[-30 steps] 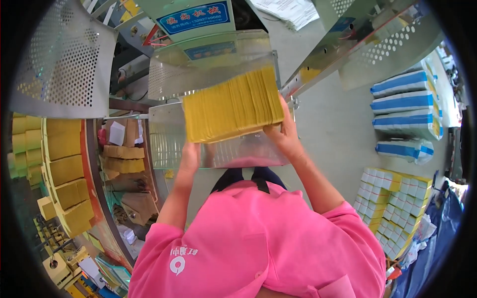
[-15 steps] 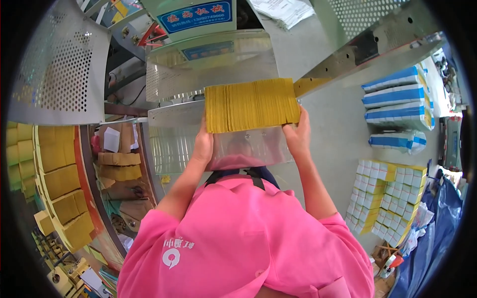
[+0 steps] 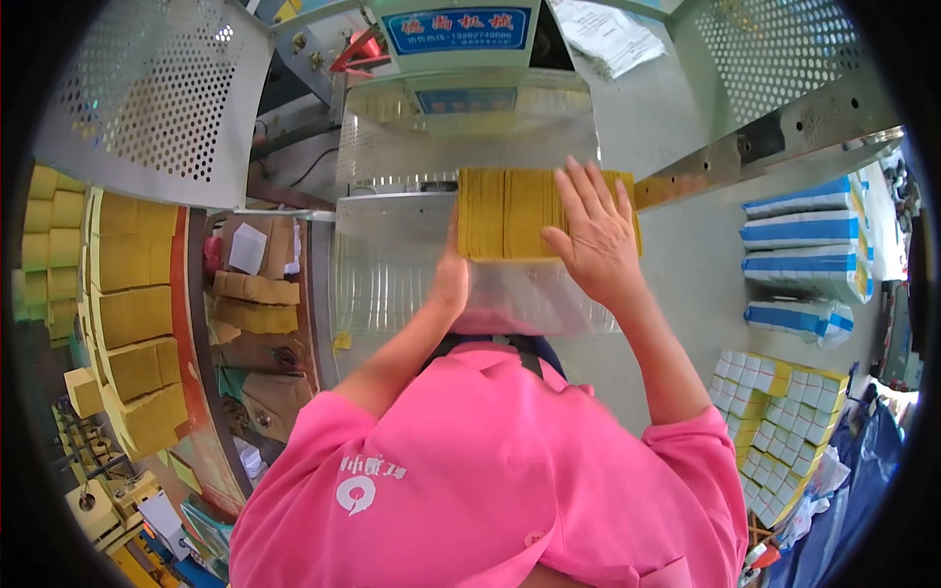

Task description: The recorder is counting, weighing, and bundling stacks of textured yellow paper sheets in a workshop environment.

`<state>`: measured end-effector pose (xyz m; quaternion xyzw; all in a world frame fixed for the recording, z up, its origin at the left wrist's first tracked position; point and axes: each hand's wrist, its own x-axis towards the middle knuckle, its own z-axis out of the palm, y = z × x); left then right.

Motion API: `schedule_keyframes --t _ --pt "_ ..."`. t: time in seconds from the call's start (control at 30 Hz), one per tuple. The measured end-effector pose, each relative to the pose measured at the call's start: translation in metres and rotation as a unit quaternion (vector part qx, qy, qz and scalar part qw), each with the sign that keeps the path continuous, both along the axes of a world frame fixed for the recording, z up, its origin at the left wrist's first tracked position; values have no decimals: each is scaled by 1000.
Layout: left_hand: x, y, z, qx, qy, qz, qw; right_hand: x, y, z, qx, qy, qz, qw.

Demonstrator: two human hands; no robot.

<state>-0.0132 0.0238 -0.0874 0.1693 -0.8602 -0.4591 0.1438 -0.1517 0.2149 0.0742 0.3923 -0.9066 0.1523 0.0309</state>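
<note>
A thick row of yellow paper pieces (image 3: 505, 216), packed tightly on edge, sits at the metal ledge (image 3: 387, 260) of a machine in front of me. They may be envelopes, but I cannot tell. My left hand (image 3: 453, 274) grips the row's left end, its fingers partly hidden along the side. Across the right part of the row lies my right hand (image 3: 598, 235), palm down and open, with fingers spread and thumb out to the left.
Perforated metal panels (image 3: 162, 108) flank the machine, and a steel bar (image 3: 765, 147) juts out at right. Yellow paper stacks (image 3: 137, 314) line a shelf at left. Blue-and-white packs (image 3: 799, 230) and banded white-and-yellow bundles (image 3: 784, 421) lie on the floor at right.
My right hand has gone from gripping the row's right end to lying flat on top. My left hand stays at the left end. The whole view has shifted, moving the scene rightward.
</note>
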Motion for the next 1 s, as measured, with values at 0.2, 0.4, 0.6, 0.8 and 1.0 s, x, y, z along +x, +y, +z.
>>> schedule_keyframes --t 0.2,0.4,0.6,0.8,1.0 --pt "-25 21 38 447 28 47 893 15 -48 -19 -23 -4 63 998" --pt "-15 25 29 424 25 -2 905 32 -55 11 -103 31 108 988" --pt "-16 20 40 495 64 32 866 20 -14 11 -236 -21 86 968" --pt "-19 13 59 255 -38 5 966 8 136 -72 -397 -169 -185 883" --pt "-24 -7 16 440 37 20 897 6 96 -112 -374 -353 -167 841"
